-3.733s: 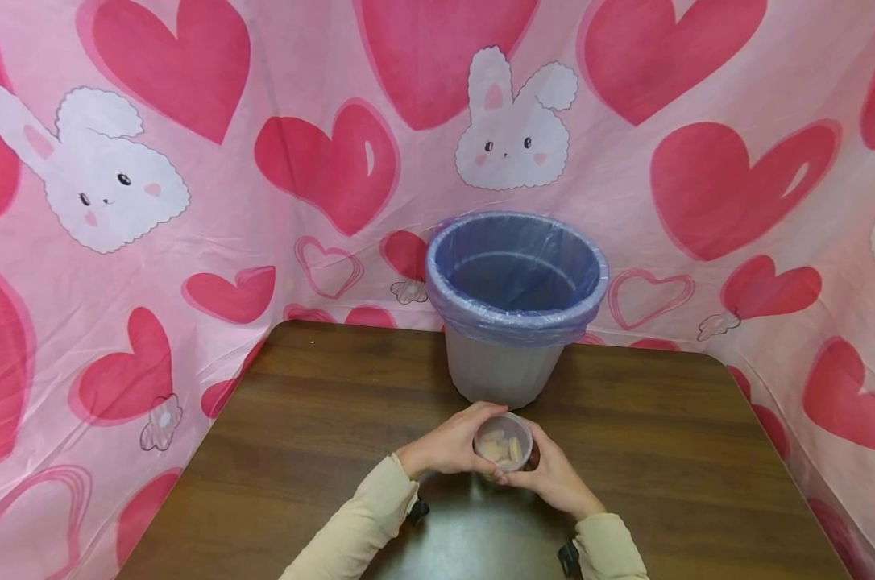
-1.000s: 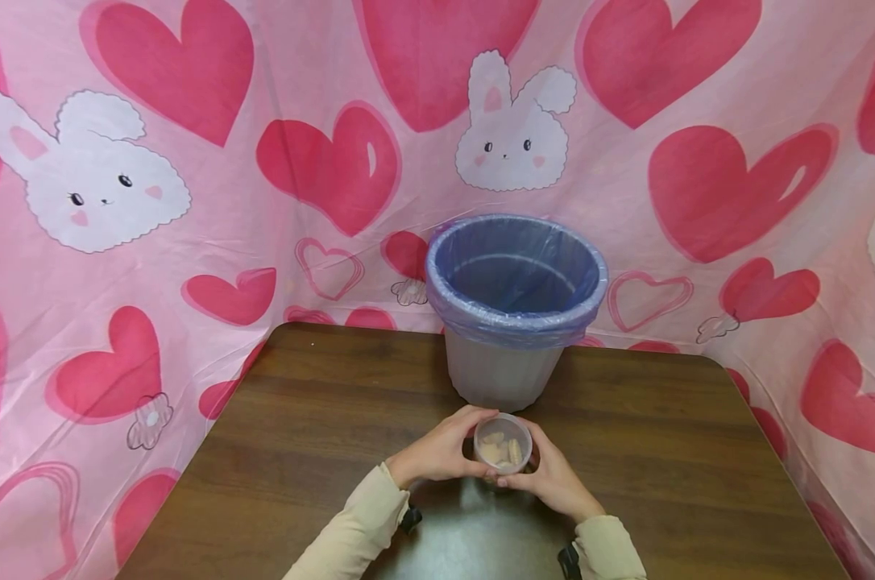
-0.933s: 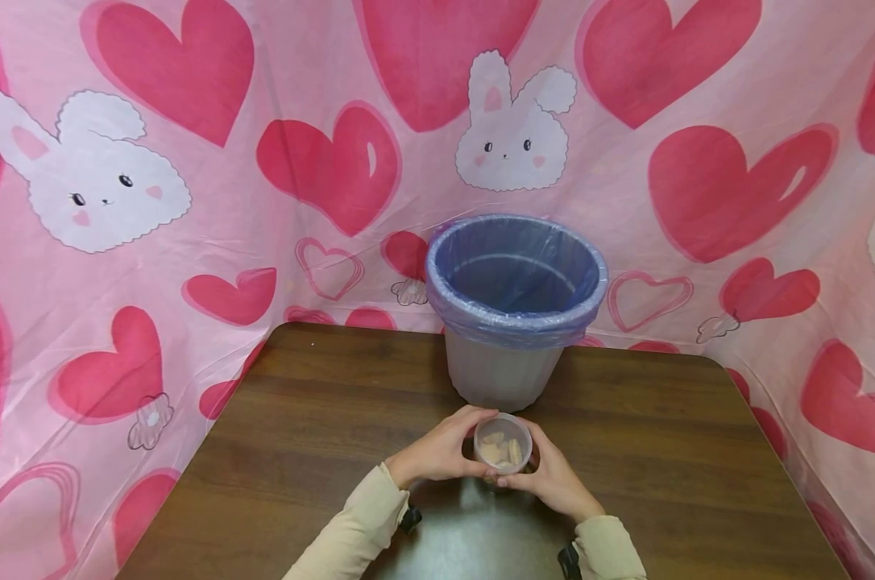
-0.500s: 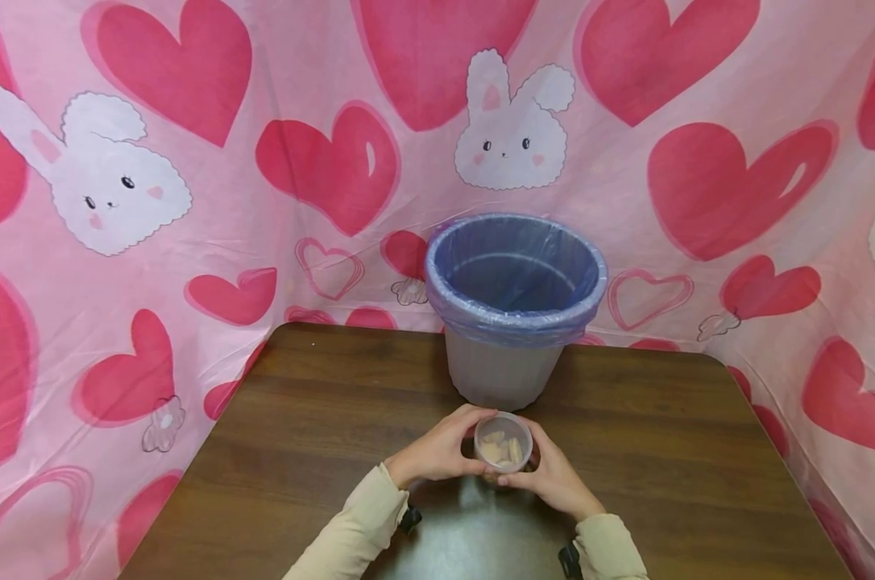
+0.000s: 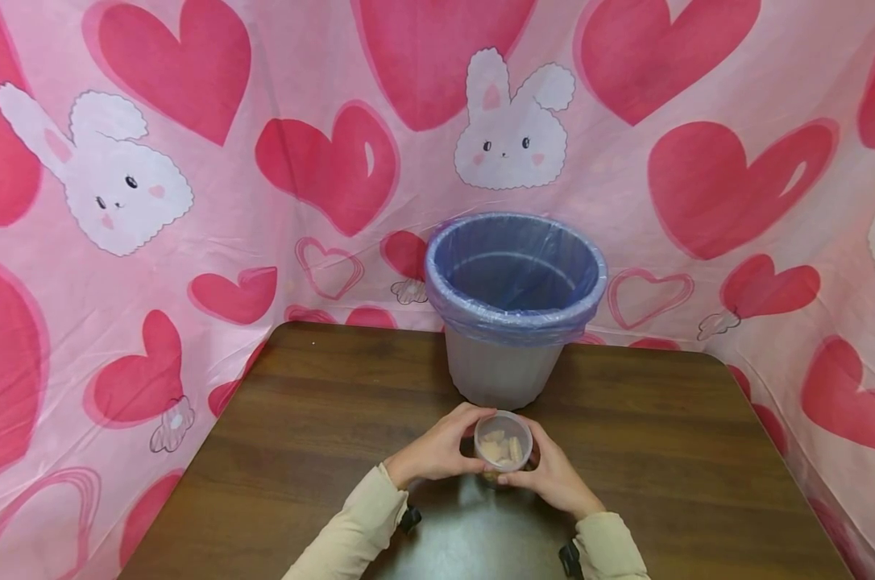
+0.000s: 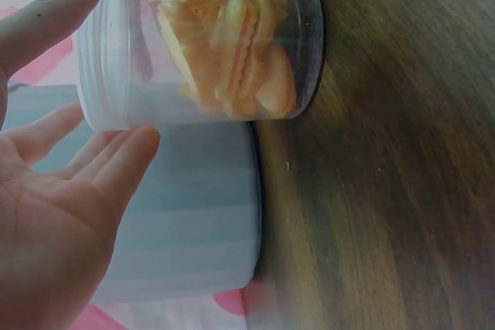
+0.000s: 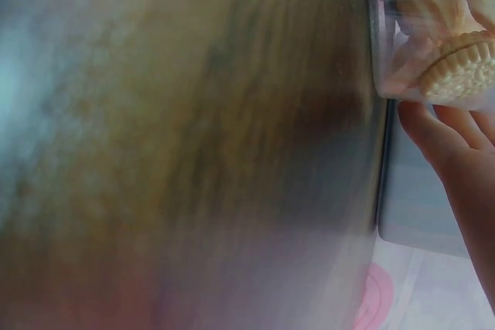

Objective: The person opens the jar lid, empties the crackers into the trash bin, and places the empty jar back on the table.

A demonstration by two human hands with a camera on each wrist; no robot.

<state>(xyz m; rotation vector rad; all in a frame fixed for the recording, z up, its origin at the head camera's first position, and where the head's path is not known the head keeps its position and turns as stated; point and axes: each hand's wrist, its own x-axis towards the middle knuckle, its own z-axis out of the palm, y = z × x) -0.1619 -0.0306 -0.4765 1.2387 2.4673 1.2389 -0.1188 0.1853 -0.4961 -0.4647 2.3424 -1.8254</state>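
Note:
A clear plastic jar (image 5: 505, 425) with a pale translucent lid (image 6: 108, 52) stands upright on the table, between my two hands. Inside it are several biscuits (image 6: 232, 48); the right wrist view shows a ridged round biscuit (image 7: 462, 69) against the jar wall. From the left side, my left hand (image 5: 441, 447) holds the jar at the lid, its thumb and fingertips at the lid's edge. My right hand (image 5: 556, 479) curves round the opposite side, fingertips behind and thumb in front. Part of the jar's lower body is hidden by the hands in the head view.
Right behind the jar stands a whitish bin (image 5: 503, 370) lined with a blue-purple plastic bag (image 5: 524, 326). Pink cloth (image 5: 336, 64) with hearts and rabbits hangs round the back and sides of the brown wooden table (image 5: 321, 403).
Both hands stay on the jar, which has hardly moved. My left wrist sits slightly further left and lower than in the oldest frame. The cloth at the left has swayed a little.

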